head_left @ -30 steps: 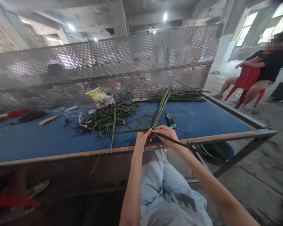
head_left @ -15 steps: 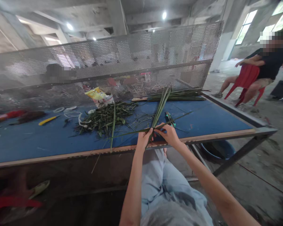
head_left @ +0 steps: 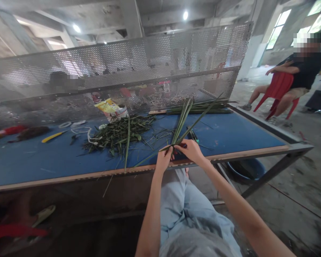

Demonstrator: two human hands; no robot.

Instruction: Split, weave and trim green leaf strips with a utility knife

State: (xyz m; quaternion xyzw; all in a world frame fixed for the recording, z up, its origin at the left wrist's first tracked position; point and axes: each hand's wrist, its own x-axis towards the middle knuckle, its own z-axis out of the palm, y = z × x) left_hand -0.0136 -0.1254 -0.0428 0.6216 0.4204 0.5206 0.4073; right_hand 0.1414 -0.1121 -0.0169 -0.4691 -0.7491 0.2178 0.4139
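The left hand (head_left: pixel 163 159) is closed on an upright, fanned bundle of long green leaf strips (head_left: pixel 180 123), gripping it low, at the middle of the table's (head_left: pixel 240 132) near edge. Touching it, the right hand (head_left: pixel 192 150) pinches a single long green strip (head_left: pixel 200 119) between thumb and fingers. A second ago that strip trailed back along the right forearm; now it points up toward the far right corner, beside the bundle, so it has been brought round to the bundle's far side. Another thin strip (head_left: pixel 147 160) slants down leftward to the near edge.

Just beyond the right hand lies a dark cutter with teal ends (head_left: pixel 193 135). Left of the bundle is a heap of cut dark-green leaf pieces (head_left: pixel 112 137); behind it, toward the far edge, a yellow-and-white printed bag (head_left: pixel 111 109), its lettering too blurred to read.
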